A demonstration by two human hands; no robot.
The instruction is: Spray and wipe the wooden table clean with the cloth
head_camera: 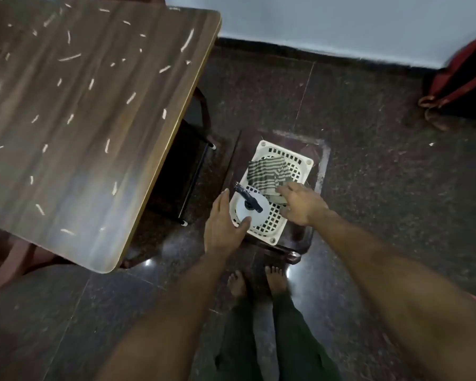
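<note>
Head view: both my hands are down at the white perforated plastic basket (pixel 291 160) on the floor, right of the counter. Left hand (pixel 221 226) spread wide, empty, thumb touching the white spray bottle with black trigger head (pixel 249 206). Right hand (pixel 300 204) loosely spread, fingertips on the near edge of the green-and-white striped cloth (pixel 270 171), nothing gripped yet. Brown wood-grain counter (pixel 80 119) at left is covered in pale scraps. My read: nothing sprayed or wiped; pickup, spraying and wiping all remain.
</note>
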